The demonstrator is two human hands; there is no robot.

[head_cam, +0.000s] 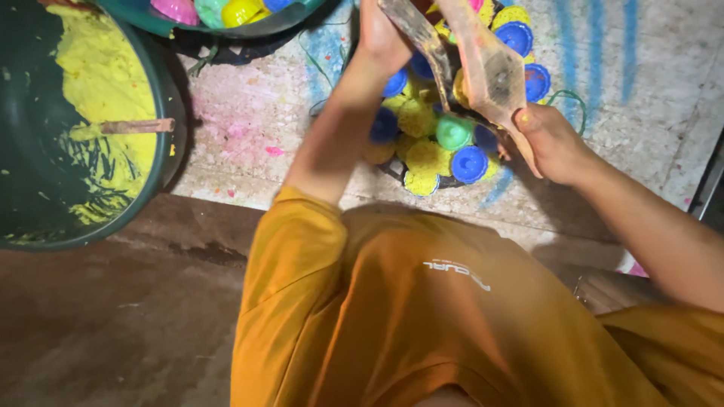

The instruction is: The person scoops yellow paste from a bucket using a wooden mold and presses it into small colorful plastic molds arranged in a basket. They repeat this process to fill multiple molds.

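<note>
A flat wooden tool (490,71), worn and dusted with pink and yellow powder, is held over a heap of small round moulded pieces (441,147). Its paddle-shaped face is broad and smooth, narrowing to a handle that is gripped by the right hand (554,143), whose fingers are closed around the lower end. A second, darker wooden stick (418,34) is crossed against it and is gripped near the top edge of the view by the left hand (381,34), which is closed as well; its fingertips are cut off by the frame.

The pieces below are shallow, ribbed, cup-like shapes in blue, yellow and one green (454,132), and are piled touching one another on a dark round tray (392,169) whose rim is barely seen.

To the left, a large dark green tub (162,151) is caked inside with dry, crumbly yellow powder, and a thin wooden stick (136,126) is laid across that powder. At the top, a second basin (249,30) with pink, yellow and green pieces is partly seen.

The floor (256,143) is pale speckled stone, smeared with pink and blue powder; nearer the person it is dark brown and dull. An orange shirt (422,316) fills the foreground.
</note>
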